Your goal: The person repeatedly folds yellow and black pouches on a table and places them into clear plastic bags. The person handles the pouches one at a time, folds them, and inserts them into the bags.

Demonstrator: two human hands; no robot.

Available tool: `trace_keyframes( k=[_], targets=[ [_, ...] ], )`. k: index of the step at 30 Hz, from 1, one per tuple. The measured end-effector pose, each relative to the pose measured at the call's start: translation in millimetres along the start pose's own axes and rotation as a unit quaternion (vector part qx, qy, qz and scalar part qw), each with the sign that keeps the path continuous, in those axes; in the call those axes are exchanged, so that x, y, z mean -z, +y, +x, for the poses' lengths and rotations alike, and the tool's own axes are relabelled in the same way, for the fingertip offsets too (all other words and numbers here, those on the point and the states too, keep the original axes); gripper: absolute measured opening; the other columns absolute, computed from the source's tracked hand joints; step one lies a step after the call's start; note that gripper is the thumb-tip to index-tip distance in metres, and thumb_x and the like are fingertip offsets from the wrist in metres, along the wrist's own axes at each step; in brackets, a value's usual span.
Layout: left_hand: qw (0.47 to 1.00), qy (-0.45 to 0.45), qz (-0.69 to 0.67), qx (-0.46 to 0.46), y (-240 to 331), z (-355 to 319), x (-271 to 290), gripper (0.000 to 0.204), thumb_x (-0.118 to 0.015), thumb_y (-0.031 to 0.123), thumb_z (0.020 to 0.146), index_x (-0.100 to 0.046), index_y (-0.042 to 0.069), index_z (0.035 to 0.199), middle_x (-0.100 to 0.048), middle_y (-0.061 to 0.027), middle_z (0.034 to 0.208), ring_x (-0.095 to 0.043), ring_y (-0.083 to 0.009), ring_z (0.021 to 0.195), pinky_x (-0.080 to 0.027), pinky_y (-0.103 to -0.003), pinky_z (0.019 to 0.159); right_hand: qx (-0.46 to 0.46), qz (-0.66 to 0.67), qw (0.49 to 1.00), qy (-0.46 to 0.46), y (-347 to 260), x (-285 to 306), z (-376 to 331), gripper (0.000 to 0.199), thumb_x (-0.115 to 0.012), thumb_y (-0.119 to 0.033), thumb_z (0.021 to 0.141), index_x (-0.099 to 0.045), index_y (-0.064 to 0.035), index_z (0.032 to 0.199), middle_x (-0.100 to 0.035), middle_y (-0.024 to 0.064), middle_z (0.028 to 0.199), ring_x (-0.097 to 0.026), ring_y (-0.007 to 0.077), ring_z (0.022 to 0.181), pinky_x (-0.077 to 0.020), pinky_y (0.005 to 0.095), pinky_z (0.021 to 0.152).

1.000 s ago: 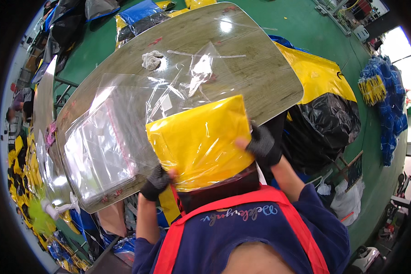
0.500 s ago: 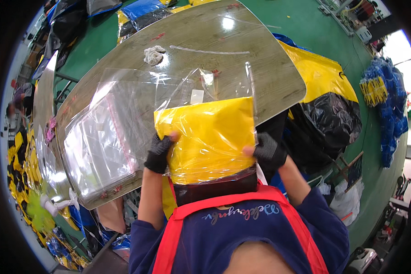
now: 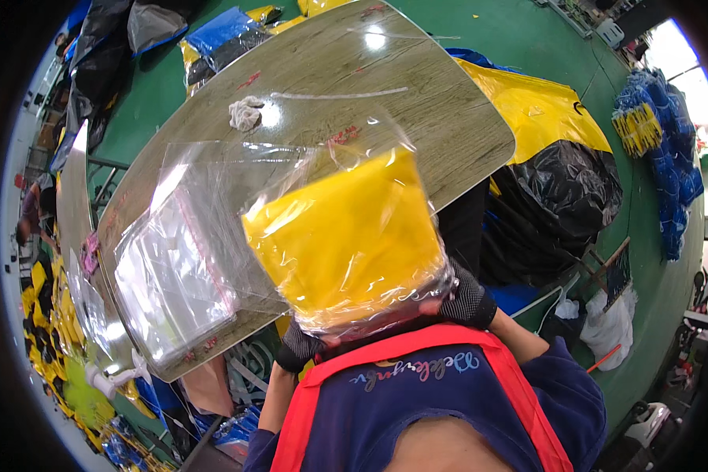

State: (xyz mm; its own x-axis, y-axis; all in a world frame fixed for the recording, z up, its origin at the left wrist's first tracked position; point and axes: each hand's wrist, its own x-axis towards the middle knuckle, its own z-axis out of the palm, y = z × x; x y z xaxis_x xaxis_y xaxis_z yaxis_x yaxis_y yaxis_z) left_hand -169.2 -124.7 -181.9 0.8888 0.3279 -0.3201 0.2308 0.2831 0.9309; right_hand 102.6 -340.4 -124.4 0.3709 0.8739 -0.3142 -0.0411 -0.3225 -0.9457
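Note:
Between my hands is a clear plastic bag with a folded yellow sheet (image 3: 350, 232) inside it. The bag's loose transparent end sticks out past the sheet's far edge, over the table. My left hand (image 3: 300, 346), in a black glove with bare fingertips, is closed on the near left corner of the package. At the near right corner my right hand (image 3: 467, 297), gloved the same way, grips the package's edge; its fingers are partly under the plastic. The package is tilted, its right side farther from me.
A wood-patterned table (image 3: 448, 102) carries a stack of clear plastic bags (image 3: 173, 271), a crumpled white cloth (image 3: 246, 114) and a thin white strip (image 3: 338, 94). Right of the table stands a large yellow and black sack (image 3: 562, 173). Blue bundles (image 3: 665, 181) hang farther right. A small fan (image 3: 106, 381) is at lower left.
Both hands have slid from the package's sides to its near corners and come closer to my body. The package has turned counterclockwise, and its dark near strip is now largely covered.

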Motion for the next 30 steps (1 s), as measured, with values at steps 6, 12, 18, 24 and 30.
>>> trace_keyframes(
  k=[6, 12, 18, 24, 30],
  targets=[
    [0.987, 0.026, -0.087, -0.131, -9.2, 92.9, -14.5, 0.046, -0.053, 0.028, 0.094, -0.044, 0.003, 0.131, -0.055, -0.0148, 0.125, -0.055, -0.0297, 0.112, -0.048, -0.044, 0.092, 0.249, 0.281, 0.927, 0.015, -94.4, 13.5, 60.8, 0.081, -0.078, -0.032, 0.072, -0.041, 0.0017, 0.136, -0.047, 0.0134, 0.136, -0.043, 0.0207, 0.125, -0.0324, 0.0319, 0.105],
    [0.855, -0.076, 0.485, -0.166, 142.6, 90.6, -49.7, 0.020, -0.068, 0.026, 0.083, -0.069, 0.010, 0.094, -0.065, -0.0160, 0.073, -0.063, -0.0365, 0.072, -0.051, -0.038, 0.071, 0.366, -0.045, 0.913, 0.175, -108.2, 34.9, 108.9, 0.066, -0.091, -0.018, 0.055, -0.051, -0.0061, 0.106, -0.055, 0.0055, 0.097, -0.055, 0.0166, 0.090, -0.0454, 0.0288, 0.084],
    [0.591, 0.028, 0.677, -0.439, 272.8, 148.1, -35.9, 0.082, -0.073, 0.053, 0.066, -0.050, 0.007, 0.130, -0.055, -0.0180, 0.123, -0.051, -0.0377, 0.115, -0.038, -0.049, 0.097, 0.385, -0.298, 0.855, 0.176, -78.4, 57.4, 116.2, 0.084, -0.085, -0.035, 0.059, -0.048, -0.0069, 0.129, -0.057, 0.0116, 0.110, -0.052, 0.0272, 0.109, -0.0356, 0.0434, 0.099],
    [0.744, -0.149, 0.544, -0.358, 264.5, 197.9, -148.7, 0.033, -0.062, 0.041, 0.081, -0.068, 0.009, 0.084, -0.064, -0.0138, 0.085, -0.060, -0.0373, 0.074, -0.046, -0.044, 0.066, 0.319, 0.111, 0.917, 0.211, 5.5, 53.5, 146.0, 0.066, -0.074, -0.032, 0.073, -0.050, -0.0081, 0.129, -0.046, 0.0149, 0.134, -0.042, 0.0304, 0.125, -0.0234, 0.0467, 0.109],
    [0.896, 0.150, 0.165, -0.385, 175.8, 187.4, -100.9, 0.044, -0.057, 0.041, 0.089, -0.055, 0.005, 0.114, -0.061, -0.0098, 0.107, -0.055, -0.0277, 0.100, -0.042, -0.038, 0.092, 0.340, 0.436, 0.805, 0.213, -43.9, 79.7, 141.2, 0.043, -0.065, -0.008, 0.085, -0.050, -0.0079, 0.126, -0.057, 0.0052, 0.117, -0.057, 0.0215, 0.103, -0.0482, 0.0365, 0.090]
  ],
)
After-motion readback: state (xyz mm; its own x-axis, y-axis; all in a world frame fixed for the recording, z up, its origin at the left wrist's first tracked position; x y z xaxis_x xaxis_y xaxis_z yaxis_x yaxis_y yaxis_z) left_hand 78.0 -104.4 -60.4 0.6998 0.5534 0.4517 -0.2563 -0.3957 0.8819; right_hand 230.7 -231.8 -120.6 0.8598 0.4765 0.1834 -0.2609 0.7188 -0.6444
